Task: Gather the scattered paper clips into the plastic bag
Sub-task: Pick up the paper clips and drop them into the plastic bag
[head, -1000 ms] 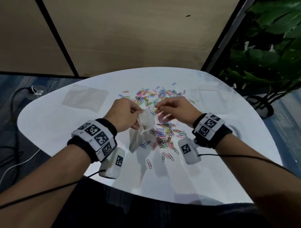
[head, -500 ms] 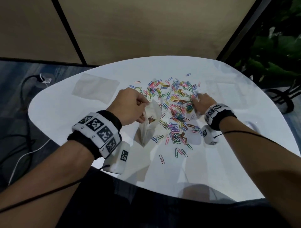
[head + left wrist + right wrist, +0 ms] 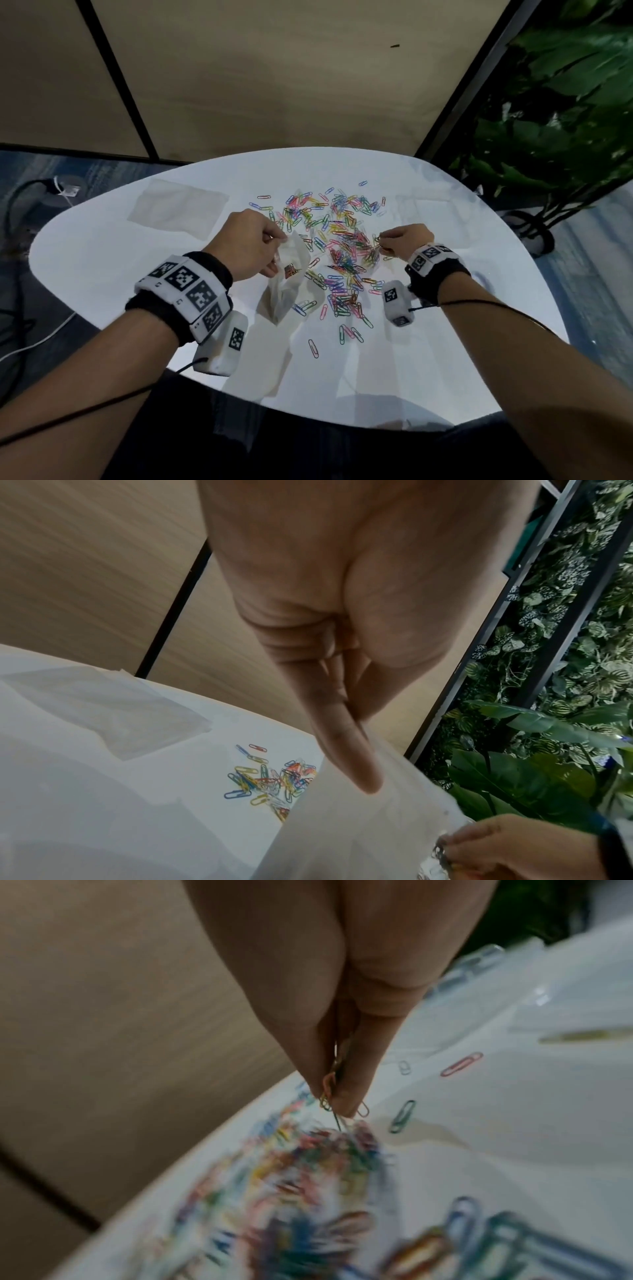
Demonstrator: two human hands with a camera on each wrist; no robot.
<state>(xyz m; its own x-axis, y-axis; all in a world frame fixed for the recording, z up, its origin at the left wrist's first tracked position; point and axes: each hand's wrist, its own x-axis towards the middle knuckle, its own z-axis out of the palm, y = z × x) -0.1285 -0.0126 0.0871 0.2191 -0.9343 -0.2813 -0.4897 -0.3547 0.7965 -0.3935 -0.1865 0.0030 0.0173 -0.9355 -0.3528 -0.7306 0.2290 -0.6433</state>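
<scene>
The plastic bag [image 3: 289, 274] is being held up by its top edge by the left hand [image 3: 251, 245], fingers and thumb curled on the film; its bottom is resting on the white table [image 3: 102, 274], left of the clip pile. A few clips are already showing through the bag wall. In the left wrist view the thumb [image 3: 346, 739] is being pressed flat against the bag's rim, mouth facing the right hand.

A small bunch of paper clips [image 3: 330, 1093] is being pinched between thumb and fingertips of the right hand [image 3: 406, 241], raised just above the right edge of the scattered paper clips [image 3: 337, 246]. Most of the pile is left lying loose across the table centre, with strays [image 3: 313, 347] nearer the person. A second flat clear bag [image 3: 178, 207] is lying far left, untouched.

Handling, judged: clips are light, stiff, thin wire, slick on the glossy top, and are likely tangling with each other, so several are probably being lifted per pinch and some may drop off. Best taken from above at the pile's thicker spots, or swept to the table edge. The bag is soft, limp and crinkly; it is likely to collapse shut unless the rim is being kept spread, so the hold belongs at the mouth edge. Task is judged early, most clips still out.
</scene>
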